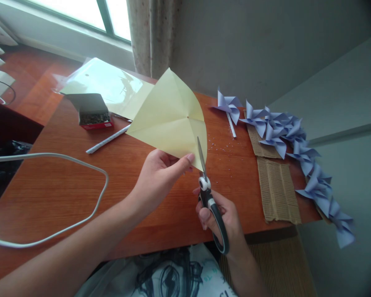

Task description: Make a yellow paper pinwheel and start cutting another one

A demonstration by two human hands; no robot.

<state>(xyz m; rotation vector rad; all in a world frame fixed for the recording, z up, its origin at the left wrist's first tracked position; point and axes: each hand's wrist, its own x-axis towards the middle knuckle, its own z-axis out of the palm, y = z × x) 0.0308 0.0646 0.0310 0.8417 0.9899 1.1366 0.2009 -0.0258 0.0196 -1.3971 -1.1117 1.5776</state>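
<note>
A square sheet of yellow paper (170, 109), creased along its diagonals and with a small mark at its middle, is pinched at its near edge by my left hand (160, 171). My right hand (222, 214) grips a pair of scissors (207, 194) with black, grey and white handles. The blades point away from me at the paper's near right corner, one blade lying over the sheet. Most of the lower blade is hidden beneath the paper. The sheet is held above the wooden table.
Several purple paper pinwheels (273, 138) line the right side by pieces of corrugated cardboard (278, 189). At the left are an open red box (95, 121) of small metal pieces, a paper stick (108, 139), yellow sheets in clear plastic (102, 82) and a white cable (103, 185).
</note>
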